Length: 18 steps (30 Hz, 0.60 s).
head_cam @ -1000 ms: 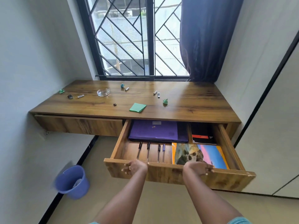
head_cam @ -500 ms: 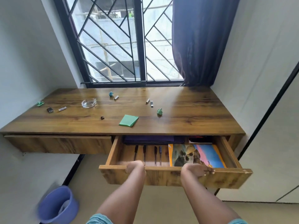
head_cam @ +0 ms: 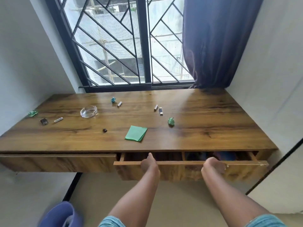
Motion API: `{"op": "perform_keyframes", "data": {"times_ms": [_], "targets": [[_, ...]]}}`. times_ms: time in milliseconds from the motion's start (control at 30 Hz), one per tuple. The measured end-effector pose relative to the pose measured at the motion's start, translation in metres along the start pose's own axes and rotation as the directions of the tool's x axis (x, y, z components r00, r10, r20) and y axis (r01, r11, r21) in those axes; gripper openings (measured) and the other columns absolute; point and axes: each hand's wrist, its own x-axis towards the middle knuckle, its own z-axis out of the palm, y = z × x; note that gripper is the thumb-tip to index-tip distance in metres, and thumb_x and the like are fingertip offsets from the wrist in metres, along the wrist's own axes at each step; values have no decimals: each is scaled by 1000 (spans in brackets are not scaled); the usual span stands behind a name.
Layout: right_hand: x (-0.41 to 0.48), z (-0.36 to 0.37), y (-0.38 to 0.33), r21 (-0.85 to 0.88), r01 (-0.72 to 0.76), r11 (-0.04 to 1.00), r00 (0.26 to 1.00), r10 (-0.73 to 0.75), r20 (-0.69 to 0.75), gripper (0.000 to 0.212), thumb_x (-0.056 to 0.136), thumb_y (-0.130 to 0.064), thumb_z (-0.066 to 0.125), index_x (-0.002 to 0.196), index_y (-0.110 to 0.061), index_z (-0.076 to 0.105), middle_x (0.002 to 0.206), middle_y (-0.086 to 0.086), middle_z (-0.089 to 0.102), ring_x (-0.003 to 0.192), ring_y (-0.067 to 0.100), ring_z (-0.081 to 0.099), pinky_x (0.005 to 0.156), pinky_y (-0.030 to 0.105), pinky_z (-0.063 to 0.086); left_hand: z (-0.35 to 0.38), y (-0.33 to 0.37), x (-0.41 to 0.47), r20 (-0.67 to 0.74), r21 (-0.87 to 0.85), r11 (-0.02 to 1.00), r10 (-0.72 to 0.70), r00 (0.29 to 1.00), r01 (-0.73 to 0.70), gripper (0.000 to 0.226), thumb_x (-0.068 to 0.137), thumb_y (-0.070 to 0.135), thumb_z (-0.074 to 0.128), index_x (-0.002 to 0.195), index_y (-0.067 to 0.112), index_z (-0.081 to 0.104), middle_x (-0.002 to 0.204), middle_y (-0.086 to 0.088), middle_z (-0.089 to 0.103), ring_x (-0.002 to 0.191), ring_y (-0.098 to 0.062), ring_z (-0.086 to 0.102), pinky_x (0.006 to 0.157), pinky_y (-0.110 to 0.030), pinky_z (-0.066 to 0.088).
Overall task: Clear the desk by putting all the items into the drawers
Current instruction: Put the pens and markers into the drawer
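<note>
Wood grain runs across the desk [head_cam: 205, 125], with the window at twelve o'clock and the person at six. Under the front edge, from about five to six o'clock, the right drawer [head_cam: 177, 171] stands open by only a narrow slit. Its inside is too dark to make out.

The left hand [head_cam: 150, 164] rests on the top rim of the drawer front, with one fingertip lying over the rim into the gap. Its other fingers are hidden under the wrist, so I cannot tell whether they grip. The right hand [head_cam: 213, 165] sits further along the same rim, its fingers curled over the edge and holding it. The left drawer [head_cam: 57, 162], at seven o'clock, is fully closed.

On the desk, a green notepad [head_cam: 135, 133] lies flat near the middle, with a small dark bit [head_cam: 105, 130] just at its nine o'clock. A glass ashtray [head_cam: 88, 111] sits at ten o'clock. A teal paper wad [head_cam: 113, 100] and a battery [head_cam: 119, 104] lie close together at eleven. Two short sticks [head_cam: 156, 107] lie near each other at twelve, and a green paper wad [head_cam: 171, 121] sits at one. At nine o'clock are another green wad [head_cam: 32, 113], a dark block [head_cam: 44, 121] and a second battery [head_cam: 58, 119].

A purple curtain [head_cam: 213, 38] hangs at two o'clock, and a blue bucket [head_cam: 60, 215] stands on the floor at seven.
</note>
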Motion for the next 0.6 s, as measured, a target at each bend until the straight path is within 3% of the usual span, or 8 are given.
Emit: {"op": "perform_keyframes", "data": {"times_ms": [67, 133, 233, 333, 400, 433, 533, 600], "targets": [[8, 6, -13, 205, -15, 979, 999, 4, 52, 54, 92, -33, 25, 133, 0, 40, 137, 23, 44, 124, 40, 45, 106, 48, 38, 7, 7, 11, 17, -35, 999, 11, 1000, -11, 45, 92, 30, 57, 120, -5, 56, 118, -19, 62, 108, -38, 61, 97, -43, 50], [12, 15, -25, 172, 13, 985, 1000, -14, 6, 61, 92, -48, 40, 127, 2, 49, 132, 22, 51, 119, 38, 51, 102, 46, 41, 16, 11, 22, 45, -51, 999, 14, 999, -12, 52, 87, 34, 62, 121, -5, 55, 122, -19, 61, 110, -37, 60, 98, -44, 49], [13, 29, -43, 170, 16, 985, 1000, -19, 16, 73, 81, -52, 64, 125, 5, 53, 130, 20, 56, 114, 36, 56, 93, 41, 46, 29, 14, 44, 85, -75, 997, 11, 996, -5, 62, 80, 34, 72, 123, -6, 53, 127, -20, 58, 120, -36, 54, 104, -45, 44], [23, 39, -47, 60, 42, 997, 997, -46, 64, 70, 77, -47, 71, 118, 7, 56, 121, 22, 61, 102, 35, 59, 87, 41, 48, 35, 18, 51, 109, -149, 989, 14, 994, 2, 56, 77, 25, 77, 119, -6, 56, 104, -14, 63, 110, -34, 58, 99, -41, 43], [37, 41, -43, -119, 154, 981, 984, -141, 112, 48, 89, -34, 59, 118, 4, 56, 122, 23, 59, 106, 36, 57, 86, 41, 46, 38, 19, 52, 69, -178, 984, 34, 997, -21, 43, 79, 17, 75, 109, -9, 60, 84, -10, 63, 80, -28, 62, 84, -38, 47], [41, 39, -44, -160, 169, 973, 976, -142, 165, 37, 95, -25, 48, 120, 1, 54, 123, 23, 57, 106, 36, 55, 82, 39, 43, 40, 18, 53, 47, -170, 985, 31, 998, -23, 39, 79, 15, 75, 105, -11, 61, 84, -12, 65, 73, -26, 61, 81, -37, 48], [48, 39, -51, -254, 251, 934, 949, -185, 256, 31, 93, -12, 38, 116, -2, 55, 115, 22, 57, 87, 30, 46, 75, 34, 34, 42, 17, 54, 14, -163, 987, 19, 1000, -16, 42, 77, 13, 77, 107, -12, 61, 108, -21, 67, 98, -34, 65, 92, -41, 53], [39, 38, -53, -220, 235, 947, 946, -170, 275, 29, 90, -11, 44, 114, -1, 56, 114, 22, 59, 93, 33, 52, 76, 37, 38, 41, 18, 51, -3, -149, 988, 35, 999, -35, 43, 77, 12, 76, 109, -12, 60, 107, -21, 66, 100, -35, 63, 94, -41, 52]]}}
